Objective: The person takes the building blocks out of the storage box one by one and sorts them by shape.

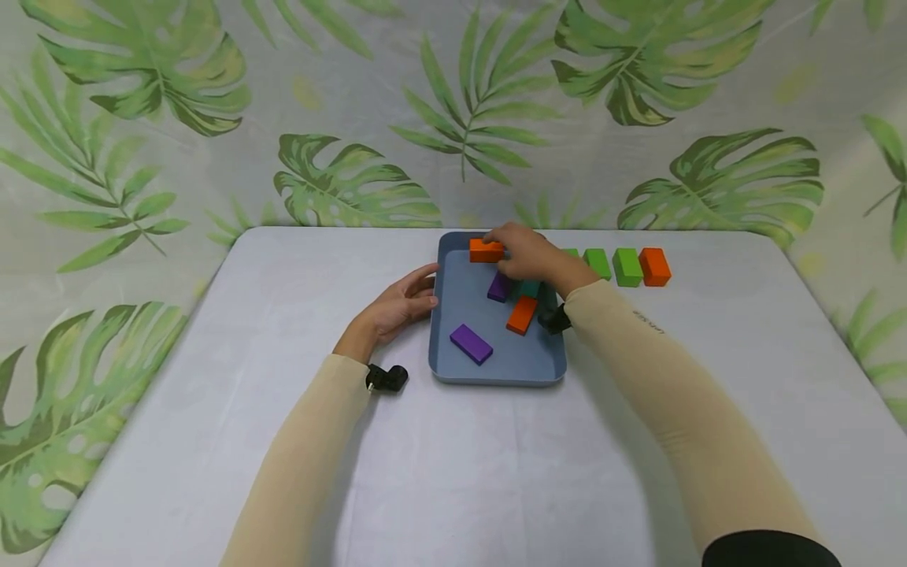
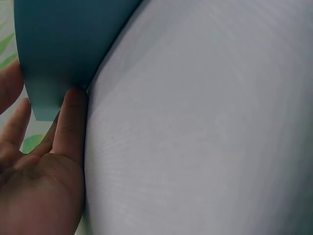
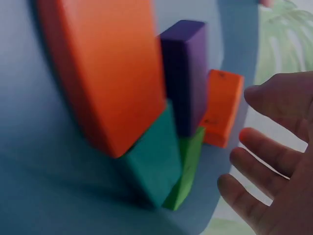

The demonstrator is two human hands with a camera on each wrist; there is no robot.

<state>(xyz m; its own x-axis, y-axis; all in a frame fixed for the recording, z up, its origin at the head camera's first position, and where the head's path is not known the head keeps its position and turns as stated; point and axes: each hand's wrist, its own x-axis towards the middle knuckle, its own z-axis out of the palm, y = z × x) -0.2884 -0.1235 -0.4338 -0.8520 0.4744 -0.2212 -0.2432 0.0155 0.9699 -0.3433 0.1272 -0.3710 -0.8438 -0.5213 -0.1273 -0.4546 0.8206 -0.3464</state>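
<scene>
My left hand (image 1: 398, 307) rests against the left side of a blue-grey tray (image 1: 448, 295), its fingers extended along the wall. Over the far right part of the tray is my right hand (image 1: 530, 253), with the fingertips close to an orange block (image 1: 485, 251) at the far end. In the right wrist view the fingers are spread beside that block, holding nothing. Below the hand lie a purple block (image 1: 499, 288), a teal block (image 1: 530, 290), a second orange block (image 1: 521, 316) and a green block (image 3: 188, 169). Another purple block (image 1: 471, 344) lies nearer the tray's front.
Right of the tray, several green blocks (image 1: 627, 268) and an orange block (image 1: 655, 267) stand in a row, partly covered by the right forearm. A white cloth covers the table (image 1: 453, 472). Behind it hangs a leaf-patterned cloth (image 1: 496, 94).
</scene>
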